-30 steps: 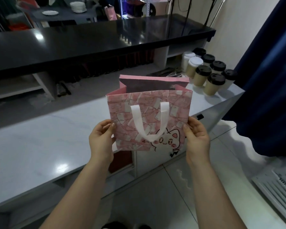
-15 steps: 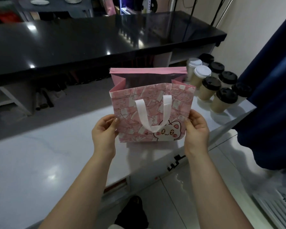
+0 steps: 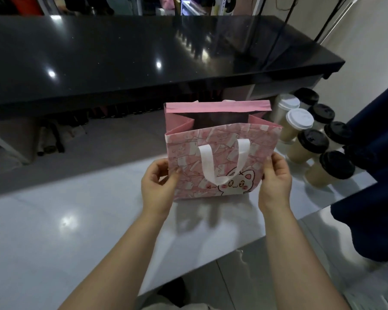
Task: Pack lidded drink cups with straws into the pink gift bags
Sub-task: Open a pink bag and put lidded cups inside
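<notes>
Right now my left hand [image 3: 158, 183] and right hand [image 3: 276, 177] each pinch a side edge of the pink gift bag [image 3: 211, 148]. It stands open-mouthed between them on the white counter [image 3: 54, 231]. Lidded cups [image 3: 311, 146] crowd the counter's corner just beyond my right hand, and the counter runs wide past my left.

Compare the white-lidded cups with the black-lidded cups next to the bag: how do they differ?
The white-lidded cups have white lids, the black-lidded cups black. White-lidded cups number two; black-lidded cups are more. White-lidded cups stand nearest the bag; black-lidded cups farther right. Both kinds stand upright on the counter.
</notes>
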`<state>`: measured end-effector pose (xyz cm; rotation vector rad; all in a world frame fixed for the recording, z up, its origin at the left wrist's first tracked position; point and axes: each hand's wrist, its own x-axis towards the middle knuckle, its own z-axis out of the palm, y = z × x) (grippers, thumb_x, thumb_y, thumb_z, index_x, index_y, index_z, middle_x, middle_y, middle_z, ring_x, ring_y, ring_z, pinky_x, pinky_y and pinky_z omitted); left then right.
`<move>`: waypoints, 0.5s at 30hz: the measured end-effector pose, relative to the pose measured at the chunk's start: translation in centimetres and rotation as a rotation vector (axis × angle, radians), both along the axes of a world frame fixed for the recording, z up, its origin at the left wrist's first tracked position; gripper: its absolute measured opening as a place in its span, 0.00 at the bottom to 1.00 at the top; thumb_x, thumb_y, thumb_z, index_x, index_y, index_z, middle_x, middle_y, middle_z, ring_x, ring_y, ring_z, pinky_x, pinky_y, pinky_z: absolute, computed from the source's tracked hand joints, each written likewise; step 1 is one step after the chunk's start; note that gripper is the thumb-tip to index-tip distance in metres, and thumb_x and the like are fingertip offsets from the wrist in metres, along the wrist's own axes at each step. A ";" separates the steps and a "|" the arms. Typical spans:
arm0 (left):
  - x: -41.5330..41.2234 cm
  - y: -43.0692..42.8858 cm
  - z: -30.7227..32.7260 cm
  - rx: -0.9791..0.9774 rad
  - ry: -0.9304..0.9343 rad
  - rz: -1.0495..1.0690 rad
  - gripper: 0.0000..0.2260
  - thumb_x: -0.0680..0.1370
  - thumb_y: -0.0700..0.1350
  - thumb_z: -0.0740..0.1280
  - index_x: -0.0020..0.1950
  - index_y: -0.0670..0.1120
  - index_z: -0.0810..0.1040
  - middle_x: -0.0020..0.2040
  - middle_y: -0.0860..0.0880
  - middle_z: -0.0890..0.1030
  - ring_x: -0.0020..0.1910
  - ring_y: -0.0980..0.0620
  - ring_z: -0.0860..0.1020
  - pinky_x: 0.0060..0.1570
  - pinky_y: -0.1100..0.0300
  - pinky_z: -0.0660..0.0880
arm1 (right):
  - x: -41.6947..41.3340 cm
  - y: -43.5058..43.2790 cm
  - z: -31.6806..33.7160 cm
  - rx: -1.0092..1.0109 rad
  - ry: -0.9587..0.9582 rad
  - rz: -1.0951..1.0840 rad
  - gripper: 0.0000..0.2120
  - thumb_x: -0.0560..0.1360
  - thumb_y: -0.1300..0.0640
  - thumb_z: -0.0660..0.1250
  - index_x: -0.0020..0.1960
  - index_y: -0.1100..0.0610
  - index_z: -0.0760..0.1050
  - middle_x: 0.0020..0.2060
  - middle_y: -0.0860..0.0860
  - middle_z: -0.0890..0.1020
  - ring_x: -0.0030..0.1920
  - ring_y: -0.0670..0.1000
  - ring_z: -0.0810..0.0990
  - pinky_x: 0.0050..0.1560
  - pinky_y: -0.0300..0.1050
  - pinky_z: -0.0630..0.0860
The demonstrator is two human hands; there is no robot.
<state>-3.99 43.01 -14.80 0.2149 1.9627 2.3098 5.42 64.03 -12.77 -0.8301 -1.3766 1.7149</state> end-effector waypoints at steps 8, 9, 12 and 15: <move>3.3 1.1 0.0 -0.201 0.047 0.140 0.09 0.74 0.42 0.74 0.51 0.51 0.80 0.47 0.55 0.83 0.45 0.56 0.81 0.46 0.58 0.81 | 0.4 3.4 -0.8 0.168 -0.046 0.177 0.14 0.81 0.59 0.62 0.48 0.40 0.79 0.47 0.38 0.84 0.48 0.39 0.82 0.44 0.32 0.77; 4.0 1.4 -0.1 -0.227 0.049 0.182 0.10 0.74 0.43 0.74 0.53 0.51 0.79 0.48 0.55 0.83 0.46 0.56 0.81 0.48 0.57 0.81 | 0.5 4.0 -0.7 0.182 -0.049 0.216 0.13 0.80 0.58 0.63 0.49 0.40 0.79 0.46 0.38 0.84 0.48 0.39 0.82 0.44 0.31 0.77; 6.5 2.4 -0.5 -0.300 0.022 0.332 0.15 0.73 0.46 0.75 0.57 0.57 0.77 0.54 0.59 0.80 0.51 0.62 0.78 0.50 0.60 0.78 | 1.3 5.8 -0.7 0.234 -0.084 0.347 0.09 0.79 0.57 0.66 0.51 0.42 0.77 0.47 0.38 0.83 0.48 0.38 0.81 0.44 0.31 0.76; 10.0 3.9 -1.0 -0.359 -0.046 0.446 0.21 0.72 0.52 0.75 0.60 0.64 0.70 0.57 0.64 0.75 0.55 0.65 0.74 0.48 0.67 0.73 | 2.7 7.8 -0.5 0.307 -0.118 0.463 0.09 0.77 0.55 0.69 0.54 0.44 0.76 0.48 0.41 0.83 0.47 0.39 0.80 0.45 0.31 0.76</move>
